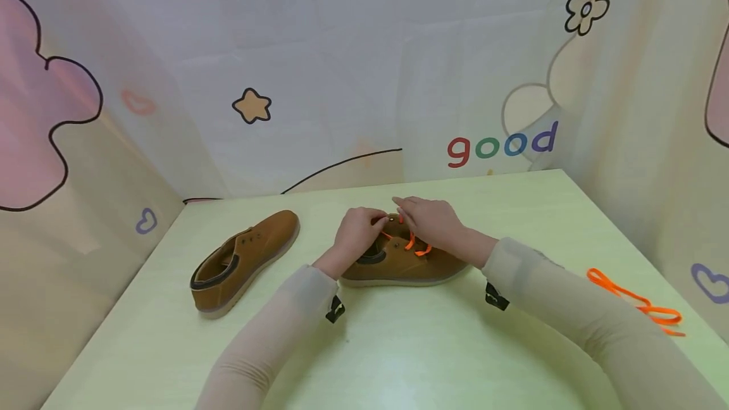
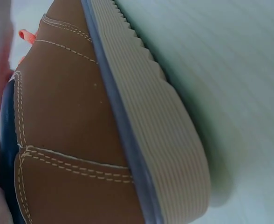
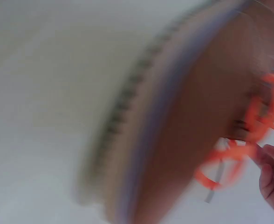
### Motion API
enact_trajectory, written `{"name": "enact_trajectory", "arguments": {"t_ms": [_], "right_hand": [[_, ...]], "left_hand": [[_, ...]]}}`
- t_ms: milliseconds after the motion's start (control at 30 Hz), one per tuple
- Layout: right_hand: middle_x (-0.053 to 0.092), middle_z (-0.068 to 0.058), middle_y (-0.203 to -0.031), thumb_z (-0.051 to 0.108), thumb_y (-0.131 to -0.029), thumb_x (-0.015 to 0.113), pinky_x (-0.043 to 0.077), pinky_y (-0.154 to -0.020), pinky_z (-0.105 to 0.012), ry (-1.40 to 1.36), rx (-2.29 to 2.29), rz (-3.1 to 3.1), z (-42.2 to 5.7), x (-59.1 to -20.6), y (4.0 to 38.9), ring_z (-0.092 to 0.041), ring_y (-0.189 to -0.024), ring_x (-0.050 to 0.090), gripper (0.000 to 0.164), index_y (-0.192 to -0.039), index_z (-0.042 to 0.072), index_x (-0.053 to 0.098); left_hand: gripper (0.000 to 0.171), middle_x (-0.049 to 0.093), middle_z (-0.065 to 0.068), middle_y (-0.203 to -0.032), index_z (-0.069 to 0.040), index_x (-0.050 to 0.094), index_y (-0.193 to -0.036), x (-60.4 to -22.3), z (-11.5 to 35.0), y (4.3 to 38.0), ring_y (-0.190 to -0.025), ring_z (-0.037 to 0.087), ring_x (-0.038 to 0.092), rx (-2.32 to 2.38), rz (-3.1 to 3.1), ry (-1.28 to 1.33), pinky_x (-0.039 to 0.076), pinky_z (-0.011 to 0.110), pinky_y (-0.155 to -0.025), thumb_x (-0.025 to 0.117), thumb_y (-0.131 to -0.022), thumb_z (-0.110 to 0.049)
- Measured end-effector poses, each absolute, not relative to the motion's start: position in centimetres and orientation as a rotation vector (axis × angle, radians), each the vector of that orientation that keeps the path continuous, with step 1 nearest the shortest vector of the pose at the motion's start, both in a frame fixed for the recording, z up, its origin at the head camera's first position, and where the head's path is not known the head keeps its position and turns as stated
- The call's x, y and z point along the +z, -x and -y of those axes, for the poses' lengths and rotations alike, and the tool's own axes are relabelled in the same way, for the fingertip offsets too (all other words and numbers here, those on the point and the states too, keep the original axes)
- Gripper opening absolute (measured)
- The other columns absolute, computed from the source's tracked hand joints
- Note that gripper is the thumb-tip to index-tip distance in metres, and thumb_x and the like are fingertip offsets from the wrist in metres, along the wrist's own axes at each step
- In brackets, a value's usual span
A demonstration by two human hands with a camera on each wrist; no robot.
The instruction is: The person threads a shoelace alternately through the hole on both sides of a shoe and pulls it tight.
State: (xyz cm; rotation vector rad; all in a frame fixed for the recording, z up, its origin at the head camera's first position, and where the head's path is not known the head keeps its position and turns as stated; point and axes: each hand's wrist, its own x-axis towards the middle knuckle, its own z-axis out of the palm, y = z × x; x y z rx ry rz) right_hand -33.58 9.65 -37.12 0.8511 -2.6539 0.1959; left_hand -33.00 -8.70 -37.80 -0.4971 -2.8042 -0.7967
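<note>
- Head view: the brown shoe (image 1: pixel 412 269) stands on the counter (image 1: pixel 398 347), toward the middle of its far edge. Left hand (image 1: pixel 357 231): thumb and forefinger meet, apparently pinching the orange lace (image 1: pixel 423 252). Right hand (image 1: pixel 435 220): over the shoe, its grip unclear. Shoe number 2 (image 1: pixel 273 236) sits toward the far left corner; a spare lace (image 1: pixel 666 321) lies near the right edge.
- Left wrist view: we see left fingers at the dark collar; their tips are hidden.
- Right wrist view: through blur, right fingers bend beside the lace; we cannot tell whether they pinch.
- We judge lacing is underway; next we'd need a firm pinch and slack drawn evenly.
</note>
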Motion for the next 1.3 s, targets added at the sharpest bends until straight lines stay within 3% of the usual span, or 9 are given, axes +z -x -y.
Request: {"name": "enact_trajectory", "arguments": {"t_ms": [133, 333, 500, 633, 767, 867, 967, 1167, 1300], "right_hand": [[0.074, -0.017, -0.125, 0.019, -0.107, 0.052, 0.059, -0.068, -0.041, -0.78, 0.46, 2.617, -10.3, -34.3, 34.1, -0.032, -0.102, 0.074, 0.035, -0.134, 0.002, 0.066], [0.076, -0.019, -0.115, 0.016, -0.11, 0.045, 0.04, -0.054, -0.027, -0.703, 0.937, 2.532, -11.1, -28.4, 34.5, -0.018, -0.057, 0.058, 0.034, -0.133, -0.001, 0.065], [0.075, -0.02, -0.114, 0.017, -0.111, 0.044, 0.026, -0.046, -0.02, -0.651, 1.162, 2.393, -11.2, -24.3, 34.4, -0.005, -0.053, 0.053, 0.033, -0.128, -0.001, 0.066], [0.075, -0.02, -0.114, 0.019, -0.111, 0.044, 0.036, -0.047, -0.016, -0.617, 1.32, 2.362, -11.1, -23.4, 34.4, -0.002, -0.057, 0.061, 0.033, -0.127, -0.001, 0.065], [0.07, -0.01, -0.087, 0.023, -0.111, 0.043, 0.053, -0.057, -0.017, -0.526, 1.626, 2.362, -11.1, -23.7, 34.9, -0.002, -0.053, 0.06, 0.036, -0.134, 0.001, 0.06], [0.053, 0.002, -0.072, 0.025, -0.111, 0.042, 0.053, -0.061, -0.019, -0.45, 1.657, 2.459, -11.2, -24.1, 35.2, -0.009, -0.053, 0.053, 0.037, -0.139, 0.004, 0.053], [0.045, -0.001, -0.076, 0.02, -0.112, 0.039, 0.05, -0.066, -0.021, -0.461, 1.519, 2.619, -11.3, -24.7, 35.2, -0.014, -0.064, 0.047, 0.036, -0.141, 0.001, 0.046], [0.059, -0.015, -0.091, 0.008, -0.108, 0.047, 0.059, -0.084, -0.034, -0.71, 1.202, 2.814, -11.7, -26.4, 34.7, -0.019, -0.078, 0.06, 0.026, -0.13, -0.006, 0.05], [0.071, -0.016, -0.093, 0.007, -0.102, 0.06, 0.06, -0.079, -0.036, -0.967, 0.964, 2.897, -11.9, -28.4, 34.1, -0.021, -0.08, 0.066, 0.013, -0.111, -0.002, 0.062]], "left_hand": [[0.025, 0.078, 0.013, -0.115, -0.006, 0.078, -0.118, -37.8, 8.5, 33.0, -0.105, 0.026, 0.075, -0.779, 2.809, 0.507, 0.059, 0.041, -0.095, 0.062, -0.103, -0.018], [0.025, 0.078, 0.013, -0.115, -0.006, 0.077, -0.119, -37.9, 8.6, 32.7, -0.102, 0.025, 0.074, -0.795, 2.824, 0.494, 0.06, 0.04, -0.092, 0.061, -0.104, -0.019], [0.026, 0.078, 0.013, -0.115, -0.006, 0.077, -0.119, -38.2, 8.8, 32.6, -0.098, 0.024, 0.074, -0.816, 2.819, 0.47, 0.06, 0.04, -0.089, 0.061, -0.104, -0.02], [0.026, 0.078, 0.012, -0.115, -0.007, 0.077, -0.119, -38.2, 8.8, 32.5, -0.099, 0.024, 0.074, -0.82, 2.825, 0.443, 0.06, 0.04, -0.09, 0.061, -0.104, -0.02], [0.026, 0.078, 0.013, -0.114, -0.006, 0.077, -0.119, -38.2, 8.7, 32.6, -0.097, 0.025, 0.074, -0.782, 2.818, 0.503, 0.061, 0.039, -0.087, 0.061, -0.104, -0.019], [0.027, 0.075, 0.015, -0.123, -0.005, 0.074, -0.123, -38.1, 9.0, 32.4, -0.111, 0.029, 0.071, -0.739, 2.793, 0.571, 0.058, 0.042, -0.096, 0.062, -0.103, -0.018], [0.028, 0.071, 0.015, -0.129, -0.005, 0.073, -0.125, -37.8, 9.4, 31.7, -0.121, 0.032, 0.067, -0.722, 2.769, 0.607, 0.055, 0.045, -0.103, 0.064, -0.102, -0.018], [0.018, 0.078, 0.009, -0.101, -0.007, 0.08, -0.104, -36.7, 9.8, 30.0, -0.088, 0.021, 0.068, -0.738, 2.831, 0.752, 0.056, 0.032, -0.079, 0.068, -0.099, -0.019], [0.015, 0.079, 0.009, -0.099, -0.005, 0.08, -0.103, -36.5, 9.6, 29.6, -0.085, 0.017, 0.068, -0.764, 2.891, 0.805, 0.053, 0.025, -0.075, 0.072, -0.096, -0.016]]}}
